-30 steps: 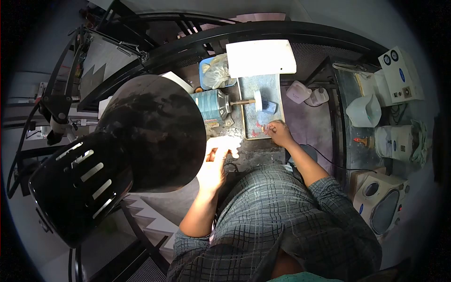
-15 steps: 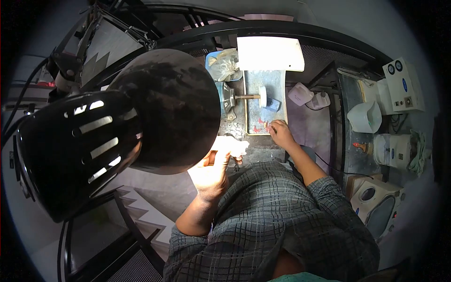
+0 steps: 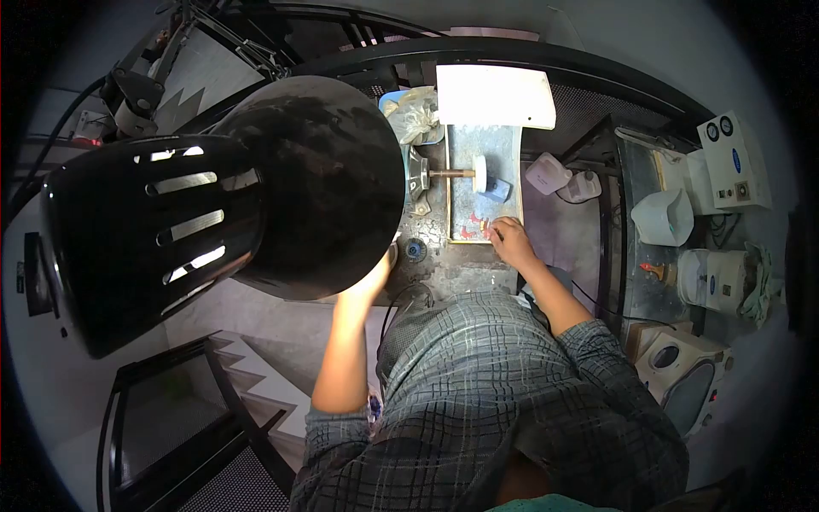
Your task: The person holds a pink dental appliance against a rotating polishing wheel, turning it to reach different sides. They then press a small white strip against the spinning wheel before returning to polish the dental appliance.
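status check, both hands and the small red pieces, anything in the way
Right hand at red pieces in tray, grip unclear. Left hand partly behind black lamp shade, fingers hidden.

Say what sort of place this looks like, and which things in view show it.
Probably a small workshop or laboratory with a grinding or polishing station. The signs are a white wheel on a motor shaft over a shallow tray, a big black lamp, and a machine with two round dials.

A workshop; a motor with a wheel (image 3: 479, 174) and a lamp (image 3: 316, 188) show it.
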Demonstrator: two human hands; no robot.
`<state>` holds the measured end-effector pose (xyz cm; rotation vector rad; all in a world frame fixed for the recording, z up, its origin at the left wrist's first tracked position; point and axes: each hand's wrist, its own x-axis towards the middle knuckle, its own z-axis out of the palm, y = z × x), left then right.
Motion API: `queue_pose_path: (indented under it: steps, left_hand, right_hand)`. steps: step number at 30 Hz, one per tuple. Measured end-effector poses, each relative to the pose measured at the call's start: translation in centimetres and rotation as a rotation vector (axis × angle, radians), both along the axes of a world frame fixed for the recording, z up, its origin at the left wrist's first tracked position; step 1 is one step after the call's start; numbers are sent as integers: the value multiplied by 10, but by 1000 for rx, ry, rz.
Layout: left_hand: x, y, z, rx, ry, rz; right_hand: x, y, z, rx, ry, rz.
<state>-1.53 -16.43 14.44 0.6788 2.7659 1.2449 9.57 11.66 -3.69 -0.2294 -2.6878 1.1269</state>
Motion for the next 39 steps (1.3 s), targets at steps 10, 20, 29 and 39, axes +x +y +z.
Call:
queue_pose_path:
  steps: [10,20,29,39]
  left_hand:
    - [-41,-33,-207,-796,-151,79]
    - [-32,6,-104,-422,-101,297]
    - [-25,118,-135,674,-872,62]
    - [-18,173,-164,695,-971,85]
  right_hand:
    - [1,1,-4,-6,-1,-27]
    - [-9,0,11,-177,-9,-127]
    - [-55,-22,32,-1008,-265,-41]
    - [-62,3,25,-976,-154,-308]
